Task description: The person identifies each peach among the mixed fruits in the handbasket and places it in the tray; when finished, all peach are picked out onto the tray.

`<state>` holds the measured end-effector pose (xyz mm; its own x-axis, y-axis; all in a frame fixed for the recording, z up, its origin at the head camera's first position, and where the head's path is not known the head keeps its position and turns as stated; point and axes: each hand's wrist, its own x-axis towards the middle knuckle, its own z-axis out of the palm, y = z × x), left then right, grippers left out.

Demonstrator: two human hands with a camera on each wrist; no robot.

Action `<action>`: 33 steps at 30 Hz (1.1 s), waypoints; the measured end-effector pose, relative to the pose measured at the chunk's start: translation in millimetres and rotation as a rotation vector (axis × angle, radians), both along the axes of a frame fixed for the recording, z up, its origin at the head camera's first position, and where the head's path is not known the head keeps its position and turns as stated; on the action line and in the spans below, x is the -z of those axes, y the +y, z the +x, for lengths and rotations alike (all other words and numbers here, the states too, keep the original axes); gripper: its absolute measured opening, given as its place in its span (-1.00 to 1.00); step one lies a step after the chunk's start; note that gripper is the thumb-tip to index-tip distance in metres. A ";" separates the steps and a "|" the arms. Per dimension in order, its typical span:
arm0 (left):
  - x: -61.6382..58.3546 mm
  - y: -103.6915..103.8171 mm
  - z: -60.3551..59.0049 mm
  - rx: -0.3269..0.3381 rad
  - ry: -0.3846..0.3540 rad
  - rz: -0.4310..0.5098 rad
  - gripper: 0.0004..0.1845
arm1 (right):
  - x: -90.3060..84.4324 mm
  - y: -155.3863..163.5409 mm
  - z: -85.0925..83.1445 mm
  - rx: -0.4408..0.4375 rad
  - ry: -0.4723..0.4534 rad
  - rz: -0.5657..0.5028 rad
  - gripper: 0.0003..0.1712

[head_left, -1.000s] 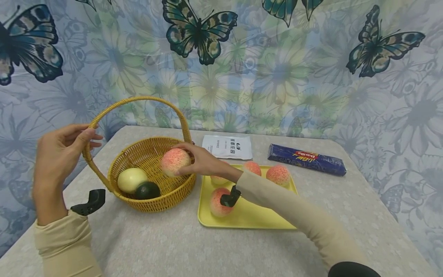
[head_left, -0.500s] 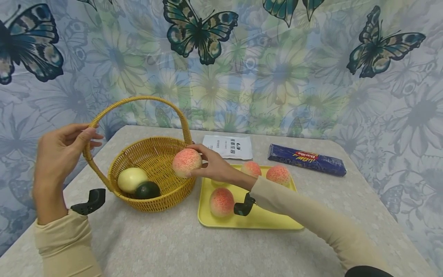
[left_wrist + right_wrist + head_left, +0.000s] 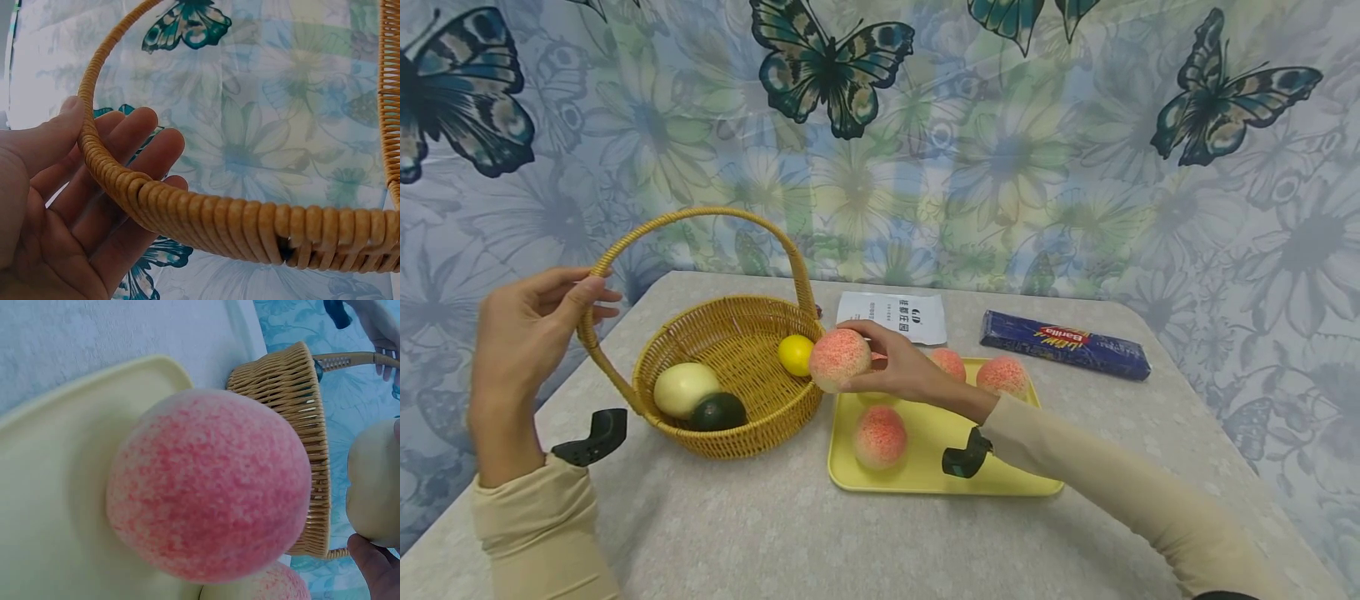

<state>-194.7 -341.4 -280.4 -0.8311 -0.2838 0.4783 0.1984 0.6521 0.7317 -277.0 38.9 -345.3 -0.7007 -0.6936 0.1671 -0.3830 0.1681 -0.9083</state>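
Observation:
My left hand [image 3: 538, 321] holds the handle [image 3: 187, 212] of a yellow wicker basket [image 3: 730, 446], thumb on one side and fingers on the other. With my right hand [image 3: 910, 367] I grip a pink-speckled peach [image 3: 838, 360] above the gap between the basket's right rim and the yellow tray [image 3: 970, 450]. Inside the basket lie a lemon [image 3: 793, 356], a pale yellow-green fruit [image 3: 687, 390] and a dark green avocado-like fruit [image 3: 718, 412]. Several more peaches sit on the tray, one at its front left [image 3: 881, 437]; another is partly hidden by my right hand. The right wrist view shows the held peach's pale side [image 3: 375, 487].
Behind the tray lies a white packet [image 3: 898, 315] with dark print. To its right is a blue Barilla pack [image 3: 1063, 343]. A butterfly-patterned cloth [image 3: 970, 192] hangs at the table's back edge.
My right hand has moved right with the peach, from over the basket's inside to beyond its rim. The lemon has come into view behind it. My left hand stays on the handle.

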 end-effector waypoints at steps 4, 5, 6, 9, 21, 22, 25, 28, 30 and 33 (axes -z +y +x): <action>0.1 0.3 -0.2 -0.007 -0.003 -0.002 -0.57 | 1.6 9.7 1.1 0.010 -0.013 -0.026 -0.13; 0.0 0.3 -0.2 -0.008 -0.005 -0.002 -0.57 | 2.7 12.0 0.9 0.006 -0.013 -0.037 -0.14; 0.0 0.4 -0.2 -0.011 -0.009 -0.004 -0.57 | 4.0 14.2 0.7 0.003 -0.013 -0.047 -0.14; -0.1 0.4 -0.1 -0.020 -0.017 -0.016 -0.56 | 7.2 21.0 1.0 -0.012 -0.013 -0.075 -0.17; 0.0 -0.3 0.3 -0.031 -0.028 -0.024 -0.54 | 12.0 45.5 10.6 0.038 -0.035 -0.090 -0.19; 0.0 -0.2 0.4 -0.030 -0.027 -0.025 -0.54 | 12.4 47.4 11.4 0.038 -0.037 -0.095 -0.18; -0.1 0.3 0.9 -0.030 -0.027 -0.028 -0.54 | 14.8 52.5 13.2 0.040 -0.038 -0.105 -0.18; -0.2 0.7 1.5 -0.033 -0.034 -0.029 -0.53 | 17.6 57.3 14.7 0.045 -0.045 -0.112 -0.16; -0.3 0.8 1.7 -0.036 -0.038 -0.030 -0.53 | 19.3 60.3 15.5 0.047 -0.048 -0.113 -0.16; -0.2 0.7 1.9 -0.041 -0.042 -0.035 -0.52 | 21.2 65.0 17.2 0.049 -0.066 -0.114 -0.16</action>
